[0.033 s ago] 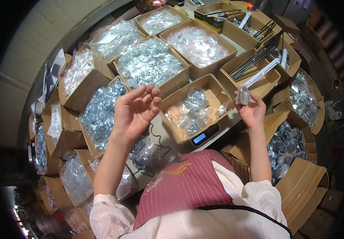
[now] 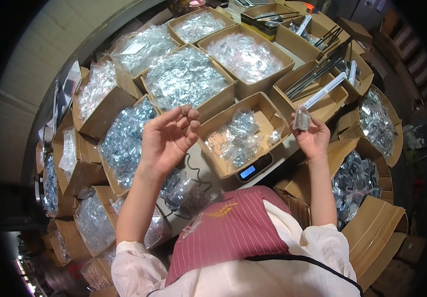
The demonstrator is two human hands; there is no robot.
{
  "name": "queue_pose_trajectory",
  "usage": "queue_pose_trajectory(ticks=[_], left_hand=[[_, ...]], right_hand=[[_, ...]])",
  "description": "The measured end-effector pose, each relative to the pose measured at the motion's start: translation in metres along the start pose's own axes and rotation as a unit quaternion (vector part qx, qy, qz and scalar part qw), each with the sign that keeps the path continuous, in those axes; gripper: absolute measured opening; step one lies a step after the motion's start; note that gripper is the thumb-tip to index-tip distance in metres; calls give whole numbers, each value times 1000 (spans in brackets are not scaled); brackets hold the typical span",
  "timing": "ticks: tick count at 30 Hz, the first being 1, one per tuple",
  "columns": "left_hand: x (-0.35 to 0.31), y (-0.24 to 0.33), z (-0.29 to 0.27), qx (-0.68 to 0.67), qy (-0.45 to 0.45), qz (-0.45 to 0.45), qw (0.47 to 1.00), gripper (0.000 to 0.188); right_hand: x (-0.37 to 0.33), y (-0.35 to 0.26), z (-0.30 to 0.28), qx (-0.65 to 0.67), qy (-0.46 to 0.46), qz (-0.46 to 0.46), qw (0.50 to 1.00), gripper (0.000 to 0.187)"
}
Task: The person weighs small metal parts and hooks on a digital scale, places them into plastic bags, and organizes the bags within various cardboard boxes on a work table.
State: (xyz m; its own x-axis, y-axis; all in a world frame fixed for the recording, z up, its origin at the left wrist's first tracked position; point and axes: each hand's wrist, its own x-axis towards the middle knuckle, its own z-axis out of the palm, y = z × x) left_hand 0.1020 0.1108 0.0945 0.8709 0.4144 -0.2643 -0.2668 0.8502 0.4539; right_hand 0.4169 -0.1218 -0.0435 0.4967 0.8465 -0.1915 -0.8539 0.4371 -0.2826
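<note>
Raised over the table, my left hand (image 2: 166,138) has its palm turned inward and its fingers loosely curled apart, with nothing visible in it. My right hand (image 2: 315,138) grips a small clear plastic bag of greyish metal parts (image 2: 301,121) between thumb and fingers. Between both hands stands a shallow cardboard box (image 2: 218,167) holding several clear bags of small metal parts (image 2: 243,128) and some orange-brown pieces (image 2: 217,142). A scale with a lit blue display (image 2: 247,172) shows under the box's near right corner.
Boxes filled with bagged hardware surround me, including a large box of silvery bags (image 2: 186,76) beyond my left hand. Long dark rods (image 2: 312,78) and a white strip (image 2: 325,90) lean out of a box at right. A dark cable (image 2: 193,173) lies on the white tabletop (image 2: 212,179).
</note>
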Motion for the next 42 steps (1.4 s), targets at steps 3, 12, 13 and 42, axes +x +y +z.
queue_pose_trajectory(ticks=[3,12,13,42], left_hand=[[2,0,-3,-4,-5,-4,1000,22],[8,-8,-7,27,14,0,1000,18],[9,-12,-5,55,31,9,998,17],[45,-63,-42,141,172,106,969,44]], right_hand=[[0,-1,0,0,4,-9,1000,48],[2,-2,-6,2,-1,3,1000,42],[2,-2,-6,2,-1,2,1000,42],[-8,22,29,-63,-151,10,986,58]])
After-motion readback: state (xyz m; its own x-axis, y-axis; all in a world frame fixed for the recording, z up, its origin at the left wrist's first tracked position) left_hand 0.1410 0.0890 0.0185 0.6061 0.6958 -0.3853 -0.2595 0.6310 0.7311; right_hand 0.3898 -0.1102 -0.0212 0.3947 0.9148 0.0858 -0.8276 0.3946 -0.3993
